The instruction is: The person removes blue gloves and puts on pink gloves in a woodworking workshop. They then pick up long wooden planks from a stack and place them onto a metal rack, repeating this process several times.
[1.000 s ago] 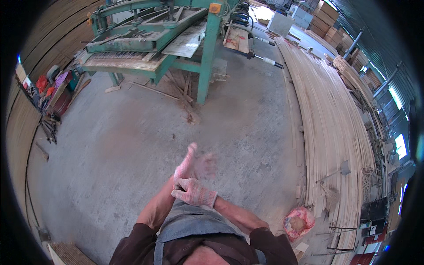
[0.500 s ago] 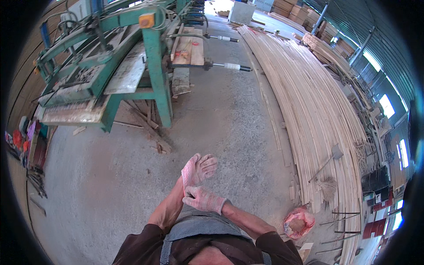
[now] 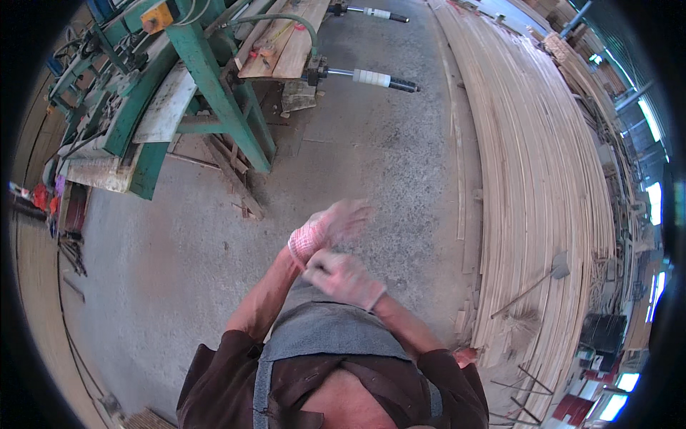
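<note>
Both hands wear pinkish-white knitted work gloves. My left hand (image 3: 333, 223) is held out in front of me with its fingers stretched out, blurred by motion, and it holds nothing. At its wrist, my right hand (image 3: 346, 279) is closed, thumb and fingers pinching the edge of the left glove's cuff (image 3: 301, 246). The pinched edge is partly hidden by the right fingers. Below both hands is the grey apron (image 3: 332, 329) I wear over a dark brown shirt.
A green machine frame (image 3: 221, 107) stands at the far left, boards (image 3: 293, 53) on it and rods (image 3: 371, 77) jutting right. Wood scraps (image 3: 239, 182) lie beneath. Long stacked timber strips (image 3: 536, 164) fill the right, with a broom (image 3: 520, 325) and a long-handled tool (image 3: 559, 266) on them.
My view has tipped and shifted, so the machine sits higher and further left. The left fingers have straightened out from a curl. The right hand still pinches the cuff.
</note>
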Action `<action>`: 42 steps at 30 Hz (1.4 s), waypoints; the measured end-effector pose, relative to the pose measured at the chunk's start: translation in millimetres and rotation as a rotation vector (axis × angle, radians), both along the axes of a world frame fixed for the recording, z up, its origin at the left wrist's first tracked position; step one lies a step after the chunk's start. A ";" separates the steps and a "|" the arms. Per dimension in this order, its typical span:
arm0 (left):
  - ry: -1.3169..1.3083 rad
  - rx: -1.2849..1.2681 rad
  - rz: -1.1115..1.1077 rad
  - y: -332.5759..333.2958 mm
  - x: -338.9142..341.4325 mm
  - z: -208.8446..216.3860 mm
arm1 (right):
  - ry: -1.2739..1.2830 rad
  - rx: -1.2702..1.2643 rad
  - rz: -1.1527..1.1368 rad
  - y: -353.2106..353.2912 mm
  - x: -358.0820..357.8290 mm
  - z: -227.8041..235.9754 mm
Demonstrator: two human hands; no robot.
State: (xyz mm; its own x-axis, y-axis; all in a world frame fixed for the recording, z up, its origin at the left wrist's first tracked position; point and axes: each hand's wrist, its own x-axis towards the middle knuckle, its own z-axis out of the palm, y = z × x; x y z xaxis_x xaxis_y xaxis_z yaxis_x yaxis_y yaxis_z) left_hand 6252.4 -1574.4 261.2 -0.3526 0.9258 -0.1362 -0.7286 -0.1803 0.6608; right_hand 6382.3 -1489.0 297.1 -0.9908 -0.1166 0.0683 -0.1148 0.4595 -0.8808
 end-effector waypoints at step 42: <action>0.141 0.084 0.246 504.1 -161.1 -8.6 | 0.065 0.035 0.434 520.4 -190.2 18.8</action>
State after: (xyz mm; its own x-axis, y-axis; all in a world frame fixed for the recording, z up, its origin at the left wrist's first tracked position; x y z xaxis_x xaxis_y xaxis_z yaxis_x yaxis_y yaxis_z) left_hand 6091.3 -1070.3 252.7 -0.5778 0.8162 0.0034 -0.5584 -0.3983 0.7277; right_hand 6192.2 -968.6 315.9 -0.8433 -0.5244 0.1177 -0.3588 0.3862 -0.8498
